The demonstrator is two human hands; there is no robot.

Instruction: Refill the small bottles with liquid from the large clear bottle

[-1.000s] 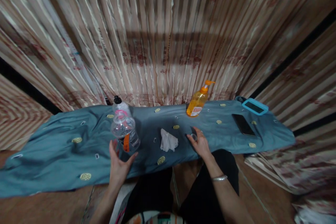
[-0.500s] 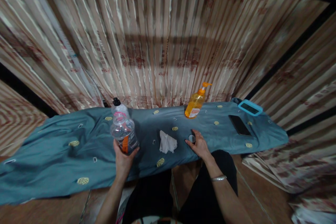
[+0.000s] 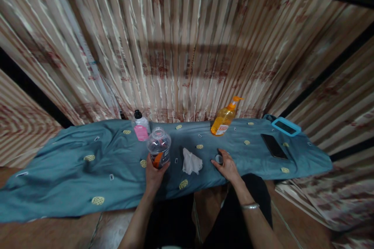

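My left hand (image 3: 155,174) is wrapped round the lower part of a clear plastic bottle (image 3: 159,142) with an orange patch on its label. The bottle's mouth is uncapped and it stands close to upright; whether its base touches the cloth is hidden. Thumb and fingers of my right hand (image 3: 228,166) close round a small pale round cap (image 3: 219,159) at the cloth's surface. Between the two hands lies a crumpled white tissue (image 3: 191,162). Behind the clear bottle stands a bottle with a pink label and black top (image 3: 141,128).
An orange pump bottle (image 3: 223,120) stands at the back, right of the middle. Farther right lie a black phone (image 3: 274,146) and a blue-framed device with a dark screen (image 3: 286,126). Green patterned cloth (image 3: 122,186) covers the narrow table, and a striped curtain (image 3: 187,46) hangs behind it.
My left hand has moved the clear bottle to the right, away from the pink-labelled bottle, which now shows more fully. My right hand keeps its hold on the cap. The view has shifted slightly.
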